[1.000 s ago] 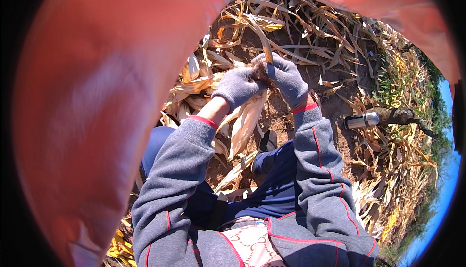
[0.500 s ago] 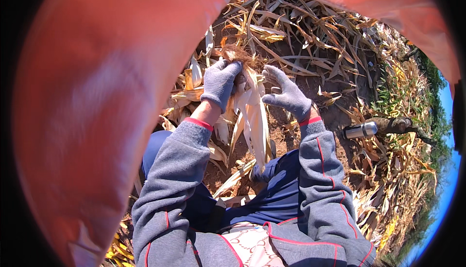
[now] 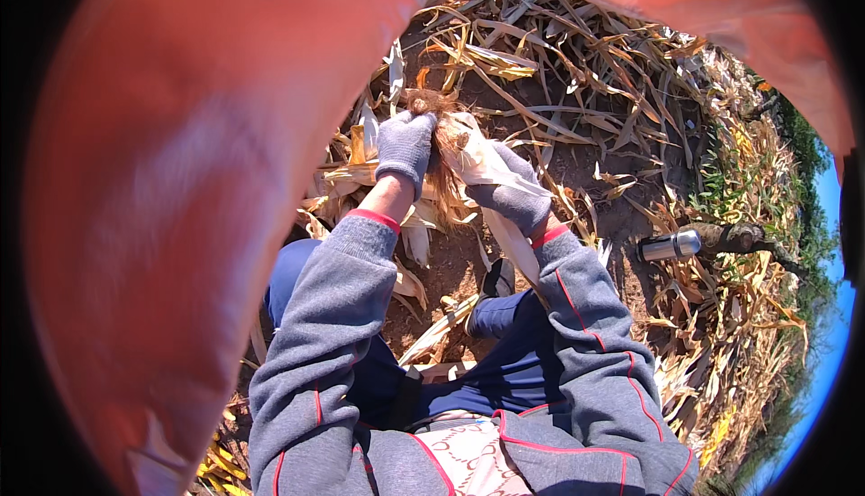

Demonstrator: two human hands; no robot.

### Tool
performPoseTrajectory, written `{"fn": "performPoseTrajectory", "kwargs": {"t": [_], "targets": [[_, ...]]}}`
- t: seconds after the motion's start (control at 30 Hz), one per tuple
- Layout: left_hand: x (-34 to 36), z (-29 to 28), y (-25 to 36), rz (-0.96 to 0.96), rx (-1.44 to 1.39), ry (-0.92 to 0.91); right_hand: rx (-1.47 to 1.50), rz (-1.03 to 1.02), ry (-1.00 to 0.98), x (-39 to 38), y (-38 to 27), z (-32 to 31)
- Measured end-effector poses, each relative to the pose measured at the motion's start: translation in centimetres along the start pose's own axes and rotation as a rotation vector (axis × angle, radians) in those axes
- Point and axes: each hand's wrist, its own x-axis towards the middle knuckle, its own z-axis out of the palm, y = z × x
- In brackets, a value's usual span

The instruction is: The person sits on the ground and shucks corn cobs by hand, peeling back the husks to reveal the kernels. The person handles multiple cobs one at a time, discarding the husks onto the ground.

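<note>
In front of me is an ear of corn [image 3: 422,105] in a dry, pale husk, with brown silk [image 3: 445,172] hanging from it. My left hand [image 3: 404,146], in a grey knitted glove, is closed around the ear near its silky end. My right hand [image 3: 515,191], gloved alike, is closed on the loosened husk [image 3: 478,155] to the right of the ear. Husk leaves drape over its fingers and partly hide them. One long leaf trails down past the right wrist toward my knee.
Dry corn stalks and leaves [image 3: 577,54] litter the brown soil ahead and to the right. A metal flask [image 3: 669,245] lies by a thick branch [image 3: 734,236] at right. Orange sheeting [image 3: 180,199] fills the left and top. Yellow cobs [image 3: 221,469] lie at lower left.
My right hand has gone from open beside the husk to closed on it. The husk has swung to the right, away from the silk. My left hand keeps its hold.
</note>
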Motion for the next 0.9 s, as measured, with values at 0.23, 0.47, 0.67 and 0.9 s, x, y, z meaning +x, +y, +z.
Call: {"fn": "performPoseTrajectory", "kwargs": {"t": [0.23,0.47,0.67,0.9], "targets": [[0.5,-1.0,1.0,-0.009,0.115,0.118,0.248,0.283,-0.053,0.2,-1.4,-1.6],[0.1,-1.8,3.5,0.305,1.007,0.153,0.309,0.298,-0.062,0.7,-2.7,-2.0],[1.4,-3.9,4.3,0.300,1.137,0.111,0.159,0.339,-0.116,0.8,-3.4,-1.3],[5.7,-12.3,2.4,0.311,1.337,0.320,-0.006,0.291,0.048,0.7,-2.7,-2.3]]}}
